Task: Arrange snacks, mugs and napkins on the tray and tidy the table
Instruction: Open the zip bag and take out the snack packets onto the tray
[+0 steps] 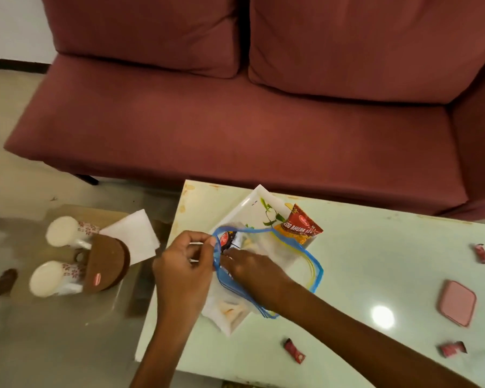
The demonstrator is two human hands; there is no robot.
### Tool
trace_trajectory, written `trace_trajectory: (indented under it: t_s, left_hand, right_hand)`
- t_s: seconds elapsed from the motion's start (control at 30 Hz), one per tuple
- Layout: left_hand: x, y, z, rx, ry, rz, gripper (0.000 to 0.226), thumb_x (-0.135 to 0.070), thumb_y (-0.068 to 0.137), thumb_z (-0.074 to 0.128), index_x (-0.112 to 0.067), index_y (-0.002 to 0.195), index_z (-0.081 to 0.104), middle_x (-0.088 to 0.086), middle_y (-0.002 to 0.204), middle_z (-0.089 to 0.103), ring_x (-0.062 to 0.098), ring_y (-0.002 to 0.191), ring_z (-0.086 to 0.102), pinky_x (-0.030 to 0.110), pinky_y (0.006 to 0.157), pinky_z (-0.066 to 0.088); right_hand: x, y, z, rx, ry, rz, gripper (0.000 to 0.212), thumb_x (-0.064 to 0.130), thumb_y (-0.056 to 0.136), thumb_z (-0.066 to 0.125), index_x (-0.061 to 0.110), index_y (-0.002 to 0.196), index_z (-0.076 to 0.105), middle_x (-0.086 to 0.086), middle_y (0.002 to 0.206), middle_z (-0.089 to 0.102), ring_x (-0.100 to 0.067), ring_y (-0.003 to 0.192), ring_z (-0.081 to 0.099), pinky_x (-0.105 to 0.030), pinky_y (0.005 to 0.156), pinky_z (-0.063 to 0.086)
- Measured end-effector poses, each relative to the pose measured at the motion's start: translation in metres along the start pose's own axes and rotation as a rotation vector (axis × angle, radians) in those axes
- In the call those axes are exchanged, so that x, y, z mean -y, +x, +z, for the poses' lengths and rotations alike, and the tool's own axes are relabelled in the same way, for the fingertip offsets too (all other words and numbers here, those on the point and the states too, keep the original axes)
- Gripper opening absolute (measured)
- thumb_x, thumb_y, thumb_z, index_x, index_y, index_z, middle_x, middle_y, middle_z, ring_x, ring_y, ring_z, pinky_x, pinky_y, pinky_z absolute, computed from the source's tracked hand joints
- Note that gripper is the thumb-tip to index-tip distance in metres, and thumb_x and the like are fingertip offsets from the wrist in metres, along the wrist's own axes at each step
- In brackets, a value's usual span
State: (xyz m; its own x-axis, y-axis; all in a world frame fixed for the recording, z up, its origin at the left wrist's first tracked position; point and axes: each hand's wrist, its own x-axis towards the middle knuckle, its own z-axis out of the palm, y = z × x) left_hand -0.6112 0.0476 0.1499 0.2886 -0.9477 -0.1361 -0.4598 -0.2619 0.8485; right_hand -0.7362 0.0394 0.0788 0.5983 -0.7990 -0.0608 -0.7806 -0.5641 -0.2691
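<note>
maroon sofa [235, 121], blue-rimmed bag [286, 247], floral mugs [67, 231]

Left hand [184, 271] pinching the blue rim of a clear plastic zip bag [289, 256], right hand [247, 268] reaching into its mouth, above a white leaf-printed rectangular tray [249, 204] bearing a red-and-orange snack packet [301, 224], on a glossy pale green table [361, 247]

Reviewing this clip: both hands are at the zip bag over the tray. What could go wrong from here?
1. The left hand pinches the zip bag by its rim while the right hand works at its mouth; a tug could spill the contents or drag the tray beneath.
2. The snack packet lies across the tray's rim and may slide off.
3. A candy near the table edge sits close to the right forearm, which could sweep it off.
</note>
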Motion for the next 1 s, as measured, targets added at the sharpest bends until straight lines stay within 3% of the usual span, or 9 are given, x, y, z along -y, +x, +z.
trace_trajectory:
  t_s: [0.1,0.17,0.27,0.33,0.43,0.53,0.7,0.83,1.0]
  left_hand:
    - [-0.006,-0.010,-0.008,0.032,0.038,0.011,0.008,-0.019,0.081,0.064,-0.024,0.081,0.058,-0.018,0.071,0.060,0.007,0.065,0.065,0.005,0.047,0.048]
    - [-0.011,-0.016,-0.011,0.021,0.031,0.007,0.015,-0.020,0.079,0.066,-0.030,0.076,0.056,-0.021,0.068,0.059,0.005,0.064,0.064,0.004,0.047,0.047]
    - [-0.018,-0.021,-0.013,0.025,0.002,-0.015,0.022,-0.021,0.077,0.067,-0.037,0.072,0.053,-0.021,0.068,0.059,0.006,0.062,0.064,0.004,0.047,0.047]
    - [-0.020,-0.023,-0.013,0.030,0.010,-0.016,0.022,-0.023,0.077,0.066,-0.039,0.071,0.052,-0.023,0.067,0.058,0.004,0.060,0.063,0.004,0.045,0.046]
    - [-0.017,-0.021,-0.016,0.004,0.021,-0.043,0.013,-0.024,0.078,0.066,-0.031,0.076,0.055,-0.022,0.068,0.057,0.004,0.060,0.062,0.003,0.041,0.042]
    - [-0.011,-0.015,-0.017,-0.026,0.051,-0.047,0.009,-0.024,0.079,0.064,-0.022,0.083,0.057,-0.013,0.072,0.059,0.006,0.061,0.062,0.002,0.041,0.043]
    - [-0.004,-0.007,-0.017,-0.034,0.082,-0.031,0.014,-0.022,0.081,0.063,-0.011,0.090,0.061,0.003,0.085,0.066,0.012,0.068,0.064,0.010,0.045,0.046]
    - [0.002,0.001,-0.020,-0.081,0.063,-0.028,0.019,-0.022,0.083,0.062,-0.005,0.092,0.063,0.013,0.092,0.072,0.023,0.074,0.068,0.021,0.052,0.049]
    - [0.006,0.009,-0.025,-0.167,0.119,-0.024,0.023,-0.022,0.084,0.061,-0.001,0.094,0.063,0.020,0.094,0.071,0.029,0.073,0.067,0.016,0.043,0.043]
  right_hand:
    - [0.009,0.019,0.018,0.291,0.047,0.293,0.050,0.027,0.094,0.046,0.005,0.137,0.032,-0.019,0.118,0.059,-0.033,0.102,0.061,-0.040,0.076,0.051]
    - [0.008,0.026,0.028,0.403,0.275,0.493,0.048,0.033,0.096,0.038,0.006,0.136,0.031,-0.020,0.122,0.056,-0.035,0.109,0.056,-0.041,0.082,0.048]
    - [0.008,0.028,0.037,0.343,0.504,0.667,0.030,0.029,0.097,0.035,0.009,0.108,0.054,-0.015,0.112,0.062,-0.032,0.107,0.057,-0.037,0.086,0.046]
    - [0.011,0.030,0.042,0.357,0.611,0.709,0.026,0.021,0.097,0.035,0.009,0.083,0.054,-0.015,0.096,0.061,-0.032,0.103,0.057,-0.038,0.090,0.046]
    - [0.014,0.035,0.040,0.192,0.803,0.857,0.015,0.014,0.090,0.051,0.003,0.098,0.057,-0.018,0.098,0.062,-0.031,0.100,0.058,-0.033,0.083,0.048]
    - [0.017,0.033,0.023,0.079,0.878,0.848,0.048,0.010,0.080,0.066,0.008,0.126,0.050,-0.012,0.121,0.060,-0.025,0.114,0.056,-0.031,0.094,0.047]
    - [0.021,-0.004,-0.016,-0.012,1.143,0.684,0.050,-0.008,0.074,0.064,0.019,0.115,0.054,0.003,0.118,0.058,-0.013,0.110,0.056,-0.005,0.079,0.048]
    - [0.018,-0.038,-0.050,-0.155,1.320,0.671,0.045,-0.006,0.074,0.067,0.029,0.101,0.059,0.019,0.108,0.058,-0.003,0.096,0.062,-0.013,0.073,0.054]
    - [-0.001,-0.058,-0.084,-0.469,1.372,0.658,0.025,0.000,0.073,0.073,0.017,0.088,0.064,0.008,0.091,0.070,-0.016,0.089,0.069,-0.027,0.065,0.059]
